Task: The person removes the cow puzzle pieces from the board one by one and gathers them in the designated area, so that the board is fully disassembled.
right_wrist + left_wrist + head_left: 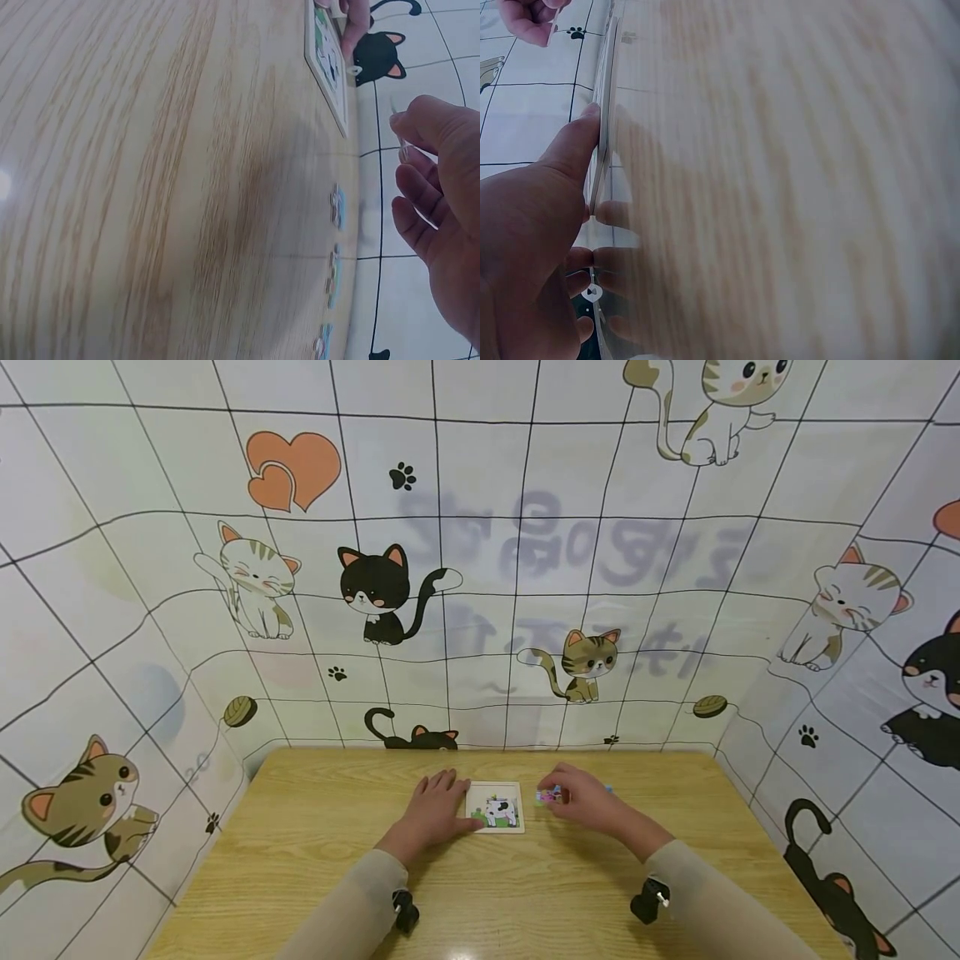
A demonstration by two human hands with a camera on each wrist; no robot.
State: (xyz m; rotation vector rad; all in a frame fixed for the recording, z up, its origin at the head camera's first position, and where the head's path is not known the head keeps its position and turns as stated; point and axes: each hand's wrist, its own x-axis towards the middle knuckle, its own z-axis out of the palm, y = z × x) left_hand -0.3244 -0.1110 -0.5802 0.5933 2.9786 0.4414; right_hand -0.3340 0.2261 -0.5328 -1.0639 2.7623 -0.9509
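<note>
A square wooden jigsaw board [491, 788] with a pale frame lies on the table, some pieces in it forming a black-and-white cow on green. My left hand [435, 806] rests at the board's left side, fingers spread on the table. Its thumb [574, 146] reaches to the board's edge in the left wrist view. To the right of the board, my right hand [585, 802] is raised over the table. Between thumb and forefinger it pinches a thin jigsaw piece [403, 141], seen edge-on in the right wrist view; its other fingers curl loosely.
Loose jigsaw pieces [332, 276] lie flat in a row on the table under my right hand, largely hidden by it in the head view. The wooden table [337, 860] ends at a wall sheet [480, 610] printed with cats, which also closes both sides.
</note>
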